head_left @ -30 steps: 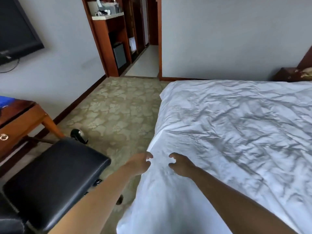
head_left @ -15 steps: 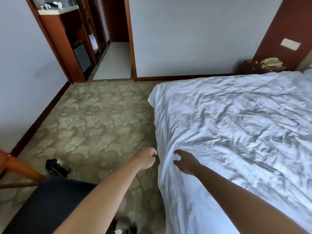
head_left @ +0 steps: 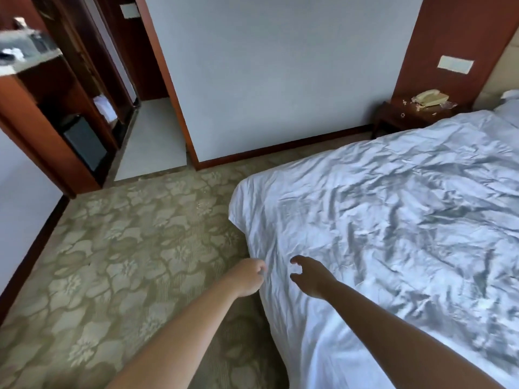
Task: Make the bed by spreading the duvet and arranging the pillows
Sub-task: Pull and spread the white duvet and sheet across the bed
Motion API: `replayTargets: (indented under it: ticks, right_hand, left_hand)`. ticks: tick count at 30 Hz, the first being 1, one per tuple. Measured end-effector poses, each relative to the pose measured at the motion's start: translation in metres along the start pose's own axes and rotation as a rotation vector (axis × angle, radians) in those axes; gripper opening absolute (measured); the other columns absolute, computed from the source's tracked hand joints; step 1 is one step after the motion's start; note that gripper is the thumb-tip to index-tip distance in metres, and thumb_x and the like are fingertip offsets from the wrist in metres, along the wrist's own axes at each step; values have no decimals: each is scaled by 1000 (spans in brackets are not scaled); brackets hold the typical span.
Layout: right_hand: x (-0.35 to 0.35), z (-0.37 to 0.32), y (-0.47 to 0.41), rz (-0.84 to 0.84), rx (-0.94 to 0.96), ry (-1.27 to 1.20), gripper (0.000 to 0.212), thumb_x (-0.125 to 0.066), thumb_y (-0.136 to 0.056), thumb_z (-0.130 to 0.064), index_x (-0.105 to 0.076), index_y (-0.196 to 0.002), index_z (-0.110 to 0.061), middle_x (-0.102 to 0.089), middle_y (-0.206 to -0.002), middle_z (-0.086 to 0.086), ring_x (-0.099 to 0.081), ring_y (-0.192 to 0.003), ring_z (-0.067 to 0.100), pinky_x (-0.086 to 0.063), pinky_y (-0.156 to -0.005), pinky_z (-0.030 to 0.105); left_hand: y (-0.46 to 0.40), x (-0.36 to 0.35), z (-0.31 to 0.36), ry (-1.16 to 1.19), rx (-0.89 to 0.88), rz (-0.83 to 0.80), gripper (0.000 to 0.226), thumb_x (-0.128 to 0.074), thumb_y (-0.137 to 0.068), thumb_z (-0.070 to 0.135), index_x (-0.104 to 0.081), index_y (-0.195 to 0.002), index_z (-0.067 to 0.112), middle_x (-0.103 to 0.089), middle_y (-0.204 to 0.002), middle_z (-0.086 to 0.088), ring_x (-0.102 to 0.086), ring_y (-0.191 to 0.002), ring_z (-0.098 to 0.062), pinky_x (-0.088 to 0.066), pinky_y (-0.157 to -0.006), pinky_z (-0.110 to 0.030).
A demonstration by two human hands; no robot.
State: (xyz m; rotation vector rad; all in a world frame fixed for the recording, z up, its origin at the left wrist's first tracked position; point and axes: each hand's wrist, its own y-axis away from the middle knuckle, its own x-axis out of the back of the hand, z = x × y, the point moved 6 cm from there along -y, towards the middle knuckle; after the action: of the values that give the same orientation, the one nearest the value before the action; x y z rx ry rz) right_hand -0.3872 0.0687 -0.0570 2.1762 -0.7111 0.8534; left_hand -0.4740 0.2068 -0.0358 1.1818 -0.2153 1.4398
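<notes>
Since a second ago my view has swung right: the black stool and desk are gone from sight, and a nightstand and phone have come in. My left hand (head_left: 248,279) has shifted from above the cloth to the bed's edge, over the carpet (head_left: 112,262); its fingers are curled at the duvet (head_left: 393,234) hem, though I cannot tell if they pinch cloth. My right hand (head_left: 307,273) hovers just above the duvet, fingers loosely bent, holding nothing.

The duvet already covers the whole bed, down to the foot corner, but it is badly creased, so I judge spreading nearly done and smoothing left. At the far right one pillow (head_left: 509,103) barely shows; arranging looks undone.

Beyond, the nightstand (head_left: 404,119) carries the phone (head_left: 428,98) and scraps. The cabinet (head_left: 70,130), far left, holds a dark box and folded white cloth.
</notes>
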Motion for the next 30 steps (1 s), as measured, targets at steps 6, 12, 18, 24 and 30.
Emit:
replayTargets:
  ticks: [6, 12, 18, 24, 30]
  right_hand:
    - [36, -29, -109, 17, -80, 50, 47, -47, -98, -29, -37, -143, -21, -44, -141, 5, -45, -127, 18, -37, -98, 26]
    - [69, -82, -232, 129, -138, 96, 51, -47, -97, -27, -34, -145, -20, -38, -146, 7, -40, -133, 21, -34, -105, 29]
    - [111, -136, -340, 206, -279, 110, 54, -45, -97, -25, -26, -147, -22, -41, -142, 8, -44, -127, 24, -41, -100, 34]
    - [139, -153, -445, 235, -370, 51, 55, -46, -96, -25, -27, -148, -23, -38, -145, 5, -44, -128, 22, -41, -99, 32]
    - [184, -137, -587, 251, -448, -48, 54, -46, -96, -25, -29, -147, -21, -37, -147, 8, -44, -129, 25, -42, -100, 34]
  left_hand:
    - [-99, 76, -22, -69, -47, -62, 43, -36, -97, 11, -44, -139, 16, -41, -145, -4, -41, -131, -18, -37, -99, -25]
    - [-214, 183, -67, -148, -153, -25, 47, -36, -96, 12, -40, -142, 20, -33, -151, -2, -37, -135, -18, -37, -105, -29]
    - [-336, 291, -95, -215, -249, -67, 45, -36, -93, 11, -45, -137, 20, -40, -146, -4, -48, -123, -20, -46, -96, -33]
    - [-446, 351, -80, -300, -377, -141, 47, -36, -96, 13, -39, -143, 19, -42, -146, -4, -52, -120, -19, -46, -98, -33]
    - [-580, 402, -41, -368, -485, -197, 46, -39, -96, 12, -41, -142, 17, -49, -134, -2, -46, -128, -21, -40, -94, -28]
